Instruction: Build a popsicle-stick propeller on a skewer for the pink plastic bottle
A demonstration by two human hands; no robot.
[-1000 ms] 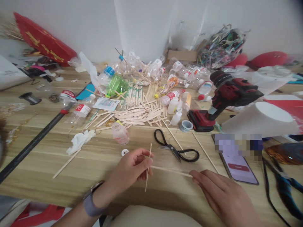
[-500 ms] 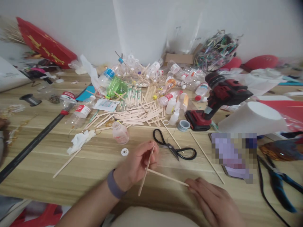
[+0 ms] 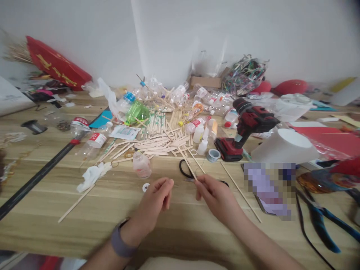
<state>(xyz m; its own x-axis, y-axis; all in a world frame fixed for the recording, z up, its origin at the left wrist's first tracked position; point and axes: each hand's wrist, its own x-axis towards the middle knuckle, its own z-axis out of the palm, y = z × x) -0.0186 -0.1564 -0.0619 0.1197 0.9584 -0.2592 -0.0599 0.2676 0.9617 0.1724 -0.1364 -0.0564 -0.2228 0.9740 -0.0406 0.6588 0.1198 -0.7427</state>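
My left hand [image 3: 157,198] hovers above the table with its fingers curled in and thumb pressed to them. Whatever those fingers may hold is hidden. My right hand [image 3: 216,195] pinches a thin flat wooden stick [image 3: 188,163], which points up and left from the fingertips. Partly covered behind my right hand are black-handled scissors [image 3: 185,169]. Just past my left hand stand a small pinkish bottle [image 3: 141,165] and a white round cap [image 3: 145,187]. A heap of similar wooden sticks [image 3: 157,146] lies beyond both hands.
A red and black cordless drill [image 3: 247,123] stands on the right, near a white cone-like roll [image 3: 281,144]. Pliers [image 3: 320,221] and a blurred-out phone [image 3: 267,202] lie closer. Plastic bottles [image 3: 180,93] crowd the back. A dark pole [image 3: 47,168] crosses the left side.
The sticks that met between my hands no longer show there. My right hand has moved up and left, its stick now pointing away from me. My left hand has drawn back slightly.
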